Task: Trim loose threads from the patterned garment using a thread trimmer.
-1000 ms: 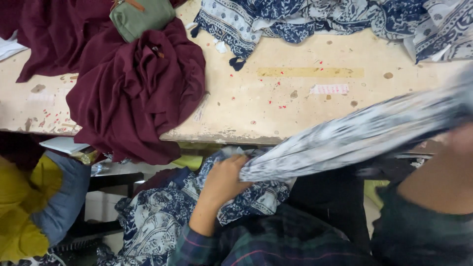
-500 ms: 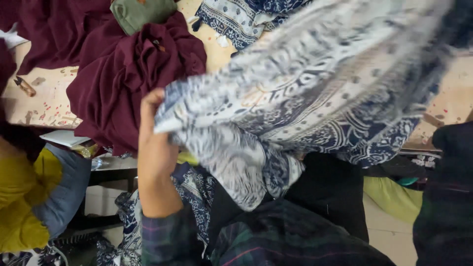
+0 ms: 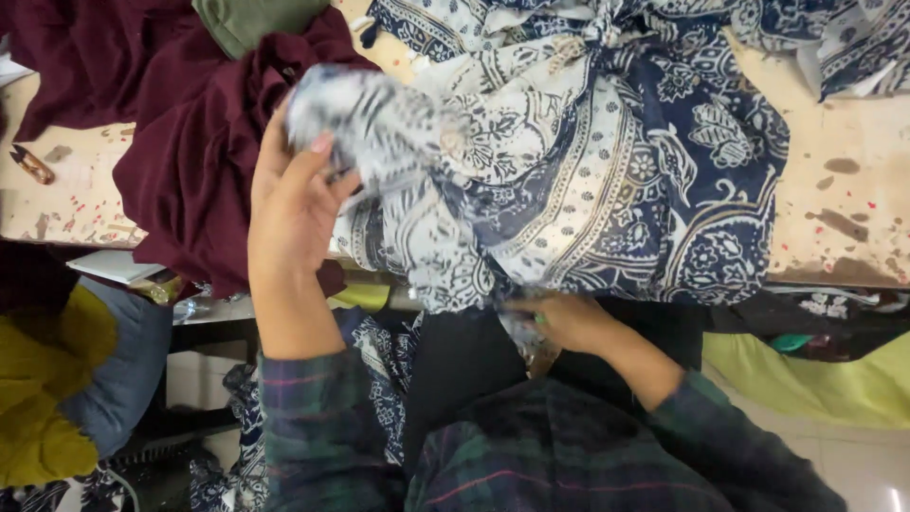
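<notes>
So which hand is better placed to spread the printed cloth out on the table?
Probably the left hand: it is raised over the table edge, gripping a bunched end of the printed cloth. The right hand sits low under the hanging edge.

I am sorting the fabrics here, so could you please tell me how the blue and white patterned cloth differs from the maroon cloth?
The blue and white patterned cloth carries floral and border prints; the maroon cloth is plain. The patterned cloth is held by the left hand and right hand; the maroon cloth lies unheld. The patterned cloth is at table centre, the maroon at left. Both are crumpled and hang over the table edge.
</notes>
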